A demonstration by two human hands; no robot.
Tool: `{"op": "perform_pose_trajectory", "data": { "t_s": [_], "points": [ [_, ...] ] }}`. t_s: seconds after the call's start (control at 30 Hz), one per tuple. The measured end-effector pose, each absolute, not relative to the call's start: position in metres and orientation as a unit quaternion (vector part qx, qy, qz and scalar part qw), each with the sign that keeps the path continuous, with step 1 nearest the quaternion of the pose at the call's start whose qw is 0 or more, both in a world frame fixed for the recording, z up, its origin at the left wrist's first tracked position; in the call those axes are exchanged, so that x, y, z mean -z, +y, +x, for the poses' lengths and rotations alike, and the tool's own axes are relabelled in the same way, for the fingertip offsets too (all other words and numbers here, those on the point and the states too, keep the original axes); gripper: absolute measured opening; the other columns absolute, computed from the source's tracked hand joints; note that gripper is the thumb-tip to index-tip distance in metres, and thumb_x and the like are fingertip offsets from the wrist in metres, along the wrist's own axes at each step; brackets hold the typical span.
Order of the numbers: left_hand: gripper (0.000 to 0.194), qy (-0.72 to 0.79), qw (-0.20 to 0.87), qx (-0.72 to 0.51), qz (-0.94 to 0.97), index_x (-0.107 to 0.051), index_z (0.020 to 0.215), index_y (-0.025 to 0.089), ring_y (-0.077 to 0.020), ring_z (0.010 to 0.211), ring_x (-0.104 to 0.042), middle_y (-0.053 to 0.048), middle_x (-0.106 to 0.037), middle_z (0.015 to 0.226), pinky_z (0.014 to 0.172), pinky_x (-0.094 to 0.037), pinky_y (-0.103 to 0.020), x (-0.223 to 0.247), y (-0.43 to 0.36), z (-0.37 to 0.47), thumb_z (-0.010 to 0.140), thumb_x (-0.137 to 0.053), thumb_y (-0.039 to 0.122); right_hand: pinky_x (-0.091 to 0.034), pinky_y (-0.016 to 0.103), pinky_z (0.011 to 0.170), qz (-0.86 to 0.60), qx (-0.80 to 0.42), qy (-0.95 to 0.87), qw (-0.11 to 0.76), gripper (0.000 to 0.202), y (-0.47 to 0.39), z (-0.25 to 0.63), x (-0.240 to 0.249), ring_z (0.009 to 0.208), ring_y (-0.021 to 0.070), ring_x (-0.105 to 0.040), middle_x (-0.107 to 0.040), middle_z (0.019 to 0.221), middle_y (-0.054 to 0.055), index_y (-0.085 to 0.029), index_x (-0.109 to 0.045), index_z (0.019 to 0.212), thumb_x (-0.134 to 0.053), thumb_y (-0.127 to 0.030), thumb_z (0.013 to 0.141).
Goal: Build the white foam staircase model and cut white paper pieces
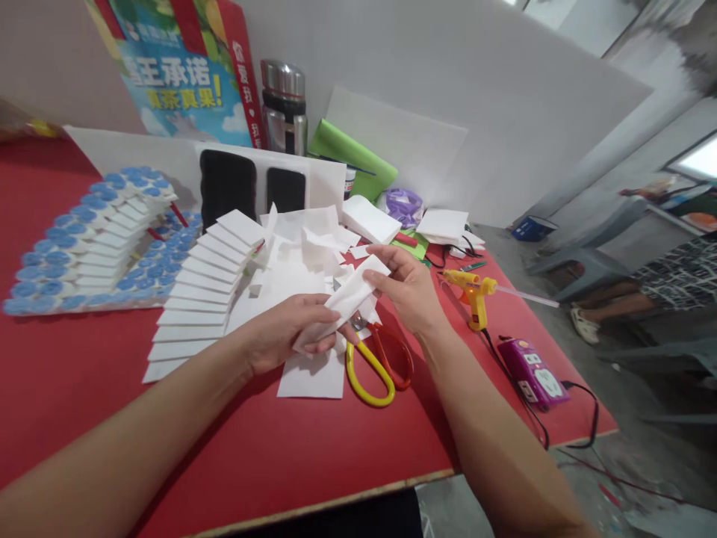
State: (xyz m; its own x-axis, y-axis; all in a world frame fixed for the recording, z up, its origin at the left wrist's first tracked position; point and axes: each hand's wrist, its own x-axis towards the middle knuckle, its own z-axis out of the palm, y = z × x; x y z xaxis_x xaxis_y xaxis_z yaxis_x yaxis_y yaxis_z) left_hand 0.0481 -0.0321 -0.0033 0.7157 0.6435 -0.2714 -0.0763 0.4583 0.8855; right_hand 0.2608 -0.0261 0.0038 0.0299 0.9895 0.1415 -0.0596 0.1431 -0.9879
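A narrow folded strip of white paper [354, 300] is stretched slantwise between my two hands. My left hand [299, 329] grips its lower left end, fingers wrapped around it. At the upper right end, my right hand [408, 288] pinches it between thumb and fingers. Scissors with one yellow and one red handle [376, 396] lie just below my hands, their blades partly covered. Under and behind the strip are cut white paper sheets and scraps [311, 377]. A curved row of white folded stair-like cards [193, 314] stands left of my left hand.
Blue paper roses edge a white stepped model [89, 243] at left. Two dark phones [227, 183] lean behind, near a steel flask [284, 104]. A yellow glue gun [476, 299] and a purple power socket [533, 373] with cables lie right. A person's leg [608, 302] shows far right.
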Motion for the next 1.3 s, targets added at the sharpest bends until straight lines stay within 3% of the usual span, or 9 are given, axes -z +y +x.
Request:
{"op": "perform_pose_trajectory", "data": {
  "t_s": [0.1, 0.23, 0.37, 0.63, 0.8, 0.93, 1.07, 1.17, 1.3],
  "points": [
    [0.034, 0.341, 0.754, -0.247, 0.504, -0.075, 0.091, 0.011, -0.0076, 0.050, -0.033, -0.005, -0.065, 0.065, 0.047, -0.021, -0.023, 0.002, -0.035, 0.049, 0.091, -0.072, 0.045, -0.047, 0.025, 0.060, -0.432, -0.523, -0.453, 0.578, 0.049, -0.026, 0.256, -0.005, 0.071, 0.0121, -0.058, -0.070, 0.092, 0.000, -0.022, -0.068, 0.112, -0.089, -0.037, 0.070],
    [0.043, 0.349, 0.732, -0.270, 0.519, -0.077, 0.088, 0.011, -0.0074, 0.049, -0.032, -0.002, -0.058, 0.058, 0.047, -0.019, -0.024, 0.000, -0.035, 0.050, 0.090, -0.072, 0.054, -0.041, 0.023, 0.053, -0.413, -0.617, -0.441, 0.504, 0.045, -0.030, 0.248, 0.000, 0.063, 0.0111, -0.056, -0.069, 0.081, 0.000, -0.018, -0.070, 0.096, -0.093, -0.042, 0.065],
    [0.044, 0.345, 0.730, -0.285, 0.517, -0.076, 0.083, 0.013, -0.0075, 0.049, -0.036, -0.003, -0.062, 0.061, 0.045, -0.017, -0.023, -0.004, -0.036, 0.052, 0.084, -0.077, 0.056, -0.033, 0.024, 0.050, -0.424, -0.631, -0.460, 0.458, 0.034, -0.036, 0.241, 0.008, 0.054, 0.0077, -0.045, -0.070, 0.076, 0.001, -0.016, -0.072, 0.086, -0.093, -0.036, 0.068],
    [0.038, 0.364, 0.734, -0.262, 0.510, -0.073, 0.088, 0.011, -0.0052, 0.046, -0.040, -0.012, -0.077, 0.082, 0.041, -0.022, -0.021, -0.001, -0.034, 0.048, 0.087, -0.077, 0.049, -0.023, 0.023, 0.044, -0.440, -0.565, -0.433, 0.548, 0.030, -0.032, 0.242, 0.008, 0.044, 0.0050, -0.032, -0.046, 0.050, -0.008, -0.016, -0.067, 0.073, -0.088, -0.038, 0.074],
    [0.028, 0.383, 0.710, -0.268, 0.527, -0.072, 0.087, 0.013, -0.0081, 0.044, -0.049, -0.007, -0.075, 0.071, 0.038, -0.030, -0.019, 0.000, -0.029, 0.042, 0.084, -0.081, 0.040, -0.028, 0.023, 0.043, -0.475, -0.505, -0.457, 0.557, 0.035, -0.026, 0.254, 0.000, 0.044, 0.0060, -0.037, -0.051, 0.054, -0.007, -0.018, -0.062, 0.072, -0.085, -0.045, 0.074],
    [0.026, 0.395, 0.697, -0.280, 0.529, -0.073, 0.082, 0.013, -0.0080, 0.041, -0.042, -0.003, -0.063, 0.051, 0.038, -0.029, -0.019, -0.002, -0.026, 0.041, 0.086, -0.078, 0.038, -0.037, 0.026, 0.050, -0.585, -0.379, -0.583, 0.417, 0.039, -0.036, 0.266, -0.019, 0.052, 0.0139, -0.055, -0.065, 0.067, -0.001, -0.020, -0.061, 0.101, -0.076, -0.050, 0.082],
    [0.029, 0.410, 0.691, -0.316, 0.505, -0.074, 0.078, 0.012, -0.0063, 0.043, -0.041, -0.007, -0.070, 0.063, 0.040, -0.028, -0.021, -0.002, -0.023, 0.038, 0.083, -0.081, 0.040, -0.032, 0.030, 0.055, -0.653, -0.205, -0.719, 0.121, 0.037, -0.074, 0.258, -0.039, 0.066, 0.0227, -0.062, -0.069, 0.076, 0.007, -0.018, -0.058, 0.117, -0.069, -0.037, 0.088],
    [0.031, 0.404, 0.696, -0.320, 0.499, -0.076, 0.079, 0.012, -0.0063, 0.042, -0.039, -0.006, -0.067, 0.059, 0.040, -0.026, -0.022, 0.001, -0.020, 0.034, 0.084, -0.081, 0.042, -0.029, 0.032, 0.056, -0.632, -0.152, -0.757, -0.067, 0.038, -0.105, 0.241, -0.038, 0.076, 0.0287, -0.067, -0.071, 0.100, 0.017, -0.015, -0.056, 0.123, -0.062, -0.026, 0.086],
    [0.029, 0.396, 0.695, -0.336, 0.497, -0.076, 0.080, 0.012, -0.0062, 0.043, -0.038, -0.003, -0.060, 0.053, 0.040, -0.026, -0.021, 0.002, -0.018, 0.031, 0.084, -0.081, 0.041, -0.031, 0.033, 0.057, -0.655, -0.138, -0.737, -0.089, 0.055, -0.115, 0.232, -0.023, 0.081, 0.0309, -0.069, -0.070, 0.109, 0.020, -0.009, -0.049, 0.133, -0.060, -0.016, 0.079]
  ]
}}
